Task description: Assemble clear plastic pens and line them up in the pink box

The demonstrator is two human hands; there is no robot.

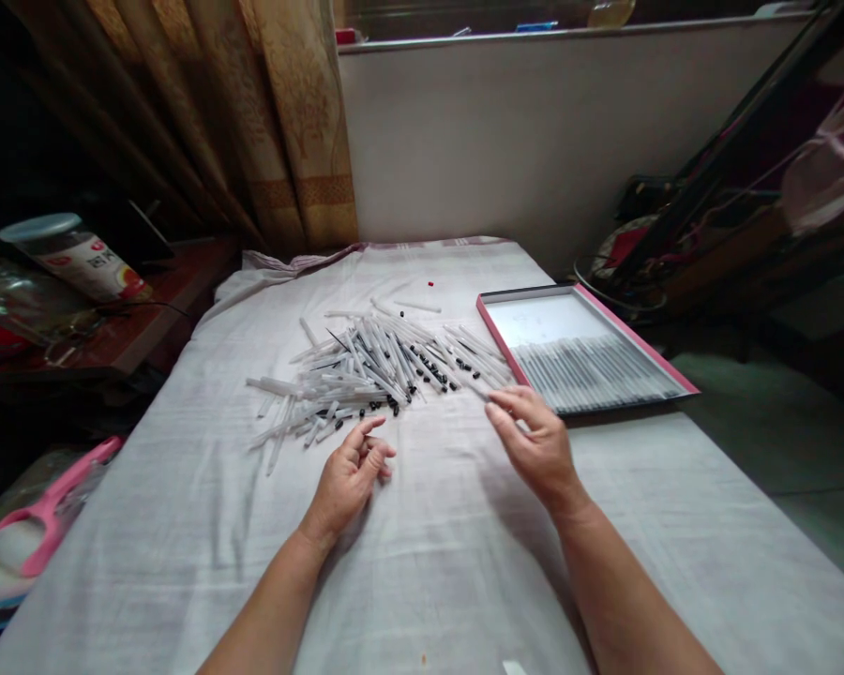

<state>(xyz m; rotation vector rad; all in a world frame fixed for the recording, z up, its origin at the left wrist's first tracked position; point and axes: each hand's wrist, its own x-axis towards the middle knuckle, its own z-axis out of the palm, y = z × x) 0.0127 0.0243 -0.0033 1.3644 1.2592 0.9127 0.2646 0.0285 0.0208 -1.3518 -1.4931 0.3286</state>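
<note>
My right hand [535, 445] pinches a slim translucent pen [476, 385] between thumb and fingers, just left of the box's near corner. My left hand [352, 473] is at the near edge of the pile, its fingers loosely bent and apart, holding nothing I can see. In front of both hands spreads a loose pile of pale pen parts [366, 361], mostly whitish tubes with some dark ones. Small black caps [426, 361] lie along its right and near sides. To the right, a shallow box [527, 317] with pink sides holds a row of pens [597, 370] laid side by side.
A pale cloth [429, 562] covers the table. A tiny red cap [431, 283] lies beyond the pile. At left, a lidded jar [77, 258] stands on a side table, with a pink handle [60, 502] lower down. A curtain [302, 112] and wall [464, 141] stand behind.
</note>
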